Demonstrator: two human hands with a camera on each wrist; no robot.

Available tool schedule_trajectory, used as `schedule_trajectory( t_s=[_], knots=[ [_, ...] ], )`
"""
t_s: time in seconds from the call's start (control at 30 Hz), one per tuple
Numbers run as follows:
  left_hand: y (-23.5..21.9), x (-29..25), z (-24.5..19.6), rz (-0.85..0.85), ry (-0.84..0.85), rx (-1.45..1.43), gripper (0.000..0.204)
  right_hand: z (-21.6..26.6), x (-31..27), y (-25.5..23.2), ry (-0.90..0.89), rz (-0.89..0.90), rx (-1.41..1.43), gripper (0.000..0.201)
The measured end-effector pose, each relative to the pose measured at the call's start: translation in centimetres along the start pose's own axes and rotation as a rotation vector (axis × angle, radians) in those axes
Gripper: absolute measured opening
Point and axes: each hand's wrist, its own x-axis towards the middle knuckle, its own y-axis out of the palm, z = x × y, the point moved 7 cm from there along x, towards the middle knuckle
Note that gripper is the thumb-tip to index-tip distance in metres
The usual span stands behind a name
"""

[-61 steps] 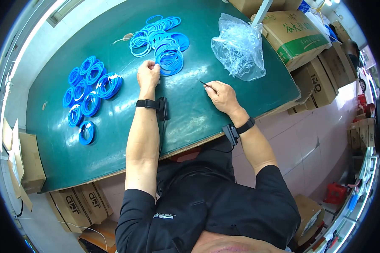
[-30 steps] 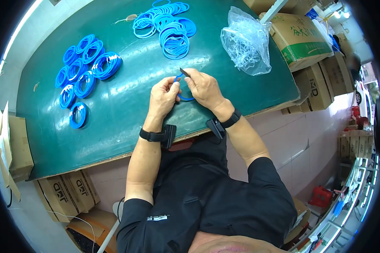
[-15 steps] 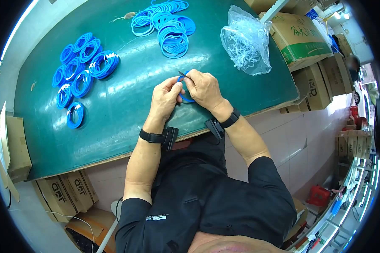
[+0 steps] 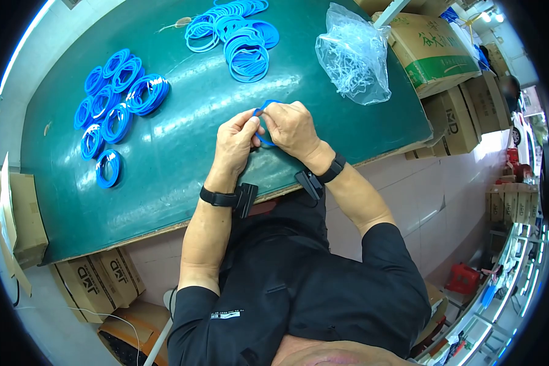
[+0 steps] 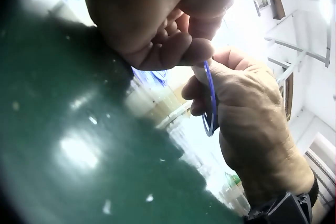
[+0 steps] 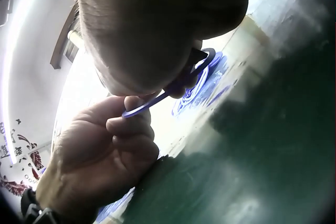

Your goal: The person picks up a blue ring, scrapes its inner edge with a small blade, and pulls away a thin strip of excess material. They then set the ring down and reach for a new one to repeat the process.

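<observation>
Over the table's near part, the two hands meet at one thin blue ring (image 5: 212,90). The left hand (image 4: 235,141) pinches its edge between thumb and fingers. Close on the other side, the right hand (image 4: 293,127) has its fingers curled at the same ring. A thin dark blade (image 6: 197,56) pokes from the right hand in the right wrist view; its grip is hidden in the fist. Farther up lies a fanned pile of loose blue rings (image 4: 248,56). Several bundles of blue rings (image 4: 116,124) sit to the left.
A clear plastic bag (image 4: 355,61) of pale scraps lies at the table's right. Cartons (image 4: 442,58) stand beyond that edge, and an open cardboard box (image 4: 29,213) is at the left end. The green tabletop (image 4: 183,165) ends right before the person's body.
The left hand has come from the ring pile to the near middle with a ring, and the right hand has moved in to meet it. The blade tip has since turned out of the head view.
</observation>
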Motion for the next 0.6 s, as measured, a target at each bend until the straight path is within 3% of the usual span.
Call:
schedule_trajectory(
  t_s=[0.1, 0.17, 0.37, 0.47, 0.6],
  knots=[
    [0.1, 0.0, 0.0, -0.003, 0.005, -0.022, 0.026, 0.5, 0.1, 0.2, -0.064, 0.018, 0.015, 0.006],
    [0.2, -0.1, -0.2, -0.007, 0.005, -0.028, 0.026, 0.4, 0.2, -0.6, -0.035, -0.091, 0.053, 0.01],
    [0.1, -0.1, -0.3, -0.003, 0.008, -0.005, 0.025, 0.5, -0.1, 0.2, -0.076, -0.007, -0.012, 0.01],
    [0.1, 0.0, -0.3, -0.005, 0.013, -0.02, 0.025, 0.4, 0.2, -0.8, -0.036, -0.124, 0.046, 0.01],
    [0.2, -0.1, -0.4, 0.0, 0.005, -0.008, 0.025, 0.1, 0.0, -0.4, -0.024, -0.076, 0.002, 0.009]
  ],
)
